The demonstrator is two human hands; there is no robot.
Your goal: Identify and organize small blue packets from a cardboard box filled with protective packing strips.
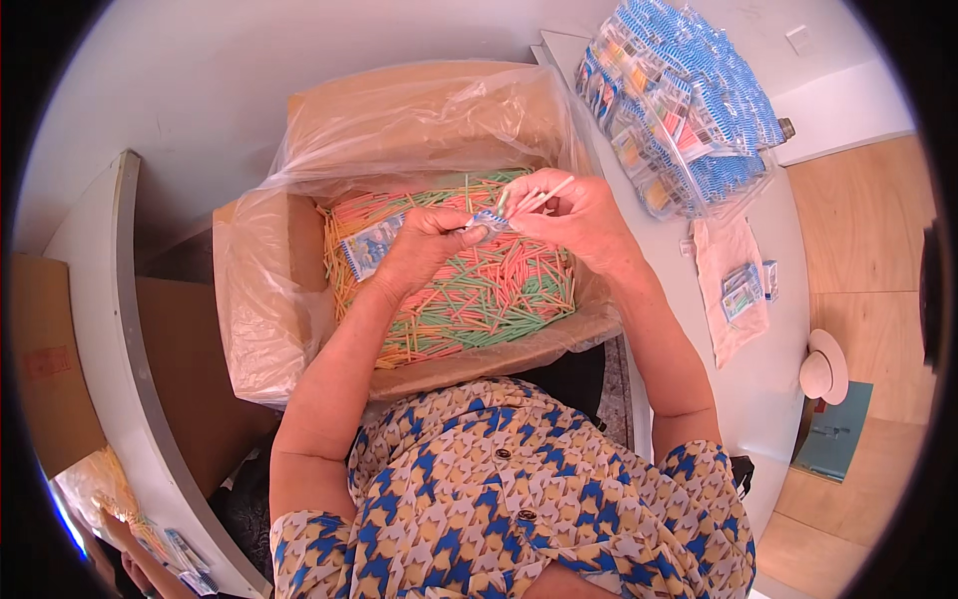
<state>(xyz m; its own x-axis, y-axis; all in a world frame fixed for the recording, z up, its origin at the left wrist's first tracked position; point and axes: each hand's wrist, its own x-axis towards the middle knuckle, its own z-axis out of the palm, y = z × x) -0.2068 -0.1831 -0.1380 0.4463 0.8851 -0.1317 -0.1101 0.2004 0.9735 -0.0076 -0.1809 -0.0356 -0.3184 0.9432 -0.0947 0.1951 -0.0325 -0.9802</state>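
Above a large cardboard box [261,299] lined with clear plastic, my left hand [424,240] pinches a small clear and blue plastic packet [487,228]. My right hand [579,220] is closed on several thin pale sticks [544,196], its fingertips at the packet's edge. Both hands meet over a deep layer of short coloured sticks [509,285] in pink, green and orange. Beside my left hand, flat blue-and-clear packets [367,248] lie on the sticks. My fingers partly hide the packet.
A big clear bag [689,120] full of blue-edged packets stands at the back right on a white table [750,399]. Nearer lies a pale cloth [733,334] with a few packets [740,292]. At lower left, beyond a white panel [125,299], another person's hands [135,559] show.
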